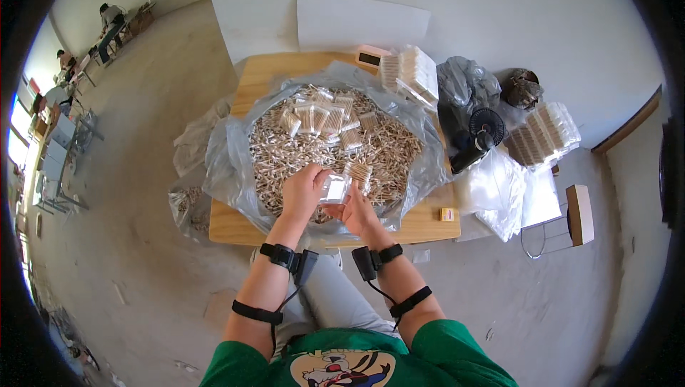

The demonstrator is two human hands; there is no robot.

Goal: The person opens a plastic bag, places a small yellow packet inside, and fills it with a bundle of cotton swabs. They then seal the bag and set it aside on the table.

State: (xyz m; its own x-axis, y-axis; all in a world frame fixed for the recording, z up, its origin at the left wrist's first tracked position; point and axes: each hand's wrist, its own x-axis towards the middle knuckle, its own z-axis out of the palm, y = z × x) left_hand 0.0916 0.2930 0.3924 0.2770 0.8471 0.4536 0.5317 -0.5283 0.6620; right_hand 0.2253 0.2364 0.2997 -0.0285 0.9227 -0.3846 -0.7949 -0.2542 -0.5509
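Note:
Over the near edge of a large heap of loose cotton swabs (285,151), both hands meet at a small clear plastic bag (335,188). My left hand (302,191) pinches the bag's left side with fingers closed. On its other side my right hand (355,214) is closed, with a small bunch of cotton swabs (359,173) standing at its fingertips. Part of its grip is hidden behind the bag. Filled swab packets (321,118) lie on top of the heap, beyond my hands. A grey plastic sheet (232,166) surrounds the heap on the wooden table (235,223).
Stacked swab packs (414,73) and a pink-framed device (371,56) stand at the far right corner. A small yellow box (447,214) sits near the right edge. Beyond are a black fan (486,126), more packs (546,133) and clear bags (492,187). People work far left.

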